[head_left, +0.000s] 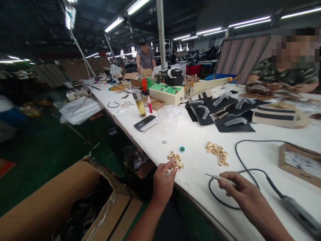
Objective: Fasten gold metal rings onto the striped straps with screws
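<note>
Bottle [139, 105]: is standing on the table [150, 142], holding yellow liquid
Vial [149, 105]: is standing just beside the bottle, showing red
Phone [145, 122]: is lying near the bottle
Bag [170, 115]: is lying crumpled, clear plastic
Machine [165, 94]: is showing a green panel
Black sheets [197, 113]: are overlapping, bearing wrapped strips
Carton [45, 201]: is gaping beside the table, dark inside
Grey-shirted person [147, 58]: is standing farther back
Camouflage-clad person [262, 71]: is handling something brown
Lights [137, 6]: are glowing overhead
</note>
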The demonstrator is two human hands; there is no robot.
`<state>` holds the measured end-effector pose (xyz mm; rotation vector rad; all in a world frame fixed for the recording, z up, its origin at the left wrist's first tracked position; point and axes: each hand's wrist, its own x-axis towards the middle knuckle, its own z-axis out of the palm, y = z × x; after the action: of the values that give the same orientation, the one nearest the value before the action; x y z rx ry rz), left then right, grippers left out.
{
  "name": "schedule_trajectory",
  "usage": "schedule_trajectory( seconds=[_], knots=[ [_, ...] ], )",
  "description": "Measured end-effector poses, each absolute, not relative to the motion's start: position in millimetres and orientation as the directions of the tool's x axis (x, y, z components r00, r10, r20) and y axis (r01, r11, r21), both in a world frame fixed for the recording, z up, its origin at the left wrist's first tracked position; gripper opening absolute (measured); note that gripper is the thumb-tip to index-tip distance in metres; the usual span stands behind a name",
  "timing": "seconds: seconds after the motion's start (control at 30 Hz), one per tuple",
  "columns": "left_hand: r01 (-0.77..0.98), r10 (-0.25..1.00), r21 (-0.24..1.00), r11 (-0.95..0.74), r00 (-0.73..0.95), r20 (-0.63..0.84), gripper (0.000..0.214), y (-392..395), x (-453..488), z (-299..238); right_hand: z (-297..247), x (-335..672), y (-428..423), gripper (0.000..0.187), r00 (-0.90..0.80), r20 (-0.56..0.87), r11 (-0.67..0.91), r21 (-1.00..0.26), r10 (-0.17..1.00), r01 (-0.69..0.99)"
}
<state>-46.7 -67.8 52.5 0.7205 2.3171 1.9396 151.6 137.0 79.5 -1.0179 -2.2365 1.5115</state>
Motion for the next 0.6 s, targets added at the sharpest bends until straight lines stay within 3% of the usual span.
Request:
schedule_trajectory(
  seconds=[0.17, 0.43, 0.6],
  knots=[
    [0.464, 0.423, 0.876, 0.132, -0.825, 0.373, 0.015, -66, -73, 28, 102, 114, 138, 0.071, -0.714, -0.145, 0.131, -0.939, 0.685, 0.317],
    [0.536, 0.432, 0.82, 0.2, -0.799, 0.417, 0.031, -72, -72, 14, 89, 8, 158, 0.049, -0.822, 0.076, 0.433, -0.875, 0.564, 0.216],
    [0.455, 0.412, 0.874, 0.167, -0.838, 0.358, 0.033, -83, -67, 9, 68, -70, 165, 0.043, -0.923, 0.11, 0.545, -0.83, 0.368, 0.119]
  ],
)
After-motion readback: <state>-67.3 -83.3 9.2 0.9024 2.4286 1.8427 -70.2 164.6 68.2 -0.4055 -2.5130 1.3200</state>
